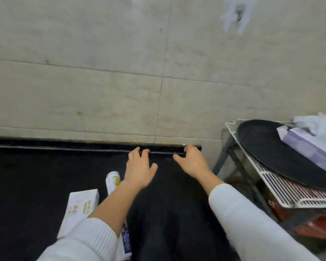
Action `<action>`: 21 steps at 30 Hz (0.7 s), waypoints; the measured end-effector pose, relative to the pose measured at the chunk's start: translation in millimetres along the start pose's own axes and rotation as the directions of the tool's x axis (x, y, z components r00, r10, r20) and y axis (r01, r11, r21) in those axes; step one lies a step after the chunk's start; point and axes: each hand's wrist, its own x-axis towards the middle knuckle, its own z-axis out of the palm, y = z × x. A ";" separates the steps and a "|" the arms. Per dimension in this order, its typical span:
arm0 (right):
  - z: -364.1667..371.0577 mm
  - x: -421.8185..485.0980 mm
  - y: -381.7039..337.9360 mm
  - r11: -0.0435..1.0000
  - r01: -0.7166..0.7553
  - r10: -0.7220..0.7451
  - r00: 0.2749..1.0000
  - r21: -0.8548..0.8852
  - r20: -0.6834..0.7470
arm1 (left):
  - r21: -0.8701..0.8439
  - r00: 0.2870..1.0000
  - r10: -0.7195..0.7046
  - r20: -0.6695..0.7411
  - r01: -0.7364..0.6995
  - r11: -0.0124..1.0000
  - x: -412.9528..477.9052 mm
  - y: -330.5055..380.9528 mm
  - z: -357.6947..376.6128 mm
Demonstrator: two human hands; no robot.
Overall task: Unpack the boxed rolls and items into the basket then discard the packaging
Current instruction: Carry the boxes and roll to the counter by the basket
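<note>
My left hand [139, 167] and my right hand [191, 162] reach forward over a black counter [45, 176], near its back edge by the wall. Both hands have their fingers spread and hold nothing. A white box [79, 208] with small coloured pictures lies on the counter to the left of my left forearm. A white roll [112, 181] with a yellow-green mark lies just behind the box, partly hidden by my left wrist. A small blue-printed item [126, 240] shows under my left sleeve.
A white wire rack [282, 189] stands at the right, carrying a round black tray [267, 153] with a purple tissue box [309, 149] on it. Red items [316, 223] sit below the rack. The beige tiled wall [102, 72] rises behind the counter.
</note>
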 end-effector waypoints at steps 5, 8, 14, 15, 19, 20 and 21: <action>-107.1 17.6 71.4 0.986 0.049 -0.076 0.983 -0.159 -0.168 | -0.009 0.979 0.206 -0.007 -0.206 0.979 17.2 132.1 32.1; -165.0 24.8 122.7 0.971 0.082 -0.137 0.960 -0.223 -0.243 | 0.067 0.933 0.359 -0.022 -0.357 0.932 18.4 202.9 62.5; -258.6 43.0 240.0 0.946 0.052 -0.161 0.933 -0.320 -0.323 | -0.075 0.941 0.337 -0.026 -0.338 0.938 3.7 327.0 127.5; -269.7 45.7 258.6 0.944 0.028 -0.140 0.936 -0.328 -0.324 | -0.081 0.951 0.309 -0.008 -0.309 0.948 0.4 340.3 137.6; -296.7 56.8 314.6 0.926 -0.073 -0.010 0.976 -0.369 -0.218 | 0.001 0.978 0.199 0.057 -0.199 0.980 -9.4 366.0 166.4; -299.3 59.6 323.6 0.930 -0.086 0.020 0.982 -0.356 -0.186 | 0.029 0.982 0.179 0.063 -0.181 0.983 -10.3 367.7 170.1; -300.6 61.8 330.5 0.938 -0.098 0.049 0.987 -0.332 -0.153 | 0.052 0.984 0.163 0.070 -0.167 0.985 -10.8 368.5 172.8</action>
